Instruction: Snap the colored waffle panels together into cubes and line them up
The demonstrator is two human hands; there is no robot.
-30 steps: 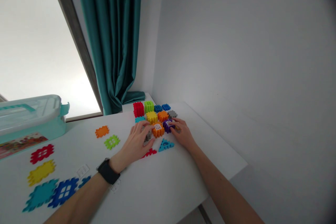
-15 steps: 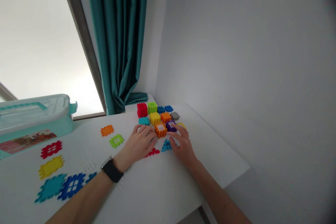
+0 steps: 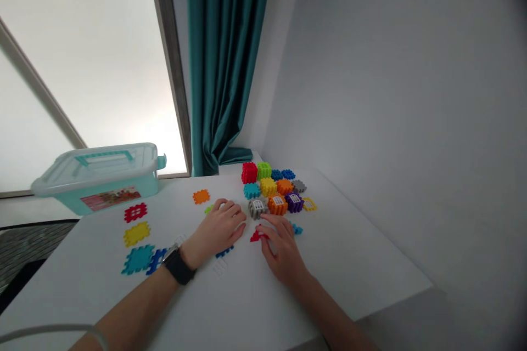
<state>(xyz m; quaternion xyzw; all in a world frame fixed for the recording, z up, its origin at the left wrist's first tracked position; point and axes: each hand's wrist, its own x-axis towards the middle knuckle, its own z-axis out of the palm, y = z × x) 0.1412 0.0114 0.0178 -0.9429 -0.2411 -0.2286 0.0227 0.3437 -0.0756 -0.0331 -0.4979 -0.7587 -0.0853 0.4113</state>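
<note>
Right hand (image 3: pixel 282 252) has its fingertips on a little red waffle-block piece (image 3: pixel 257 237) — pinching or just touching, can't tell — while the left hand (image 3: pixel 216 230) rests loosely curled on the bench (image 3: pixel 337 263), just below a grey cube (image 3: pixel 257 209).

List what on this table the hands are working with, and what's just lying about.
Working with:
left hand, beside the gray block
right hand, at the red triangular piece
orange block
purple block

Lying about:
teal plastic storage box
flat yellow piece
flat teal piece
</note>
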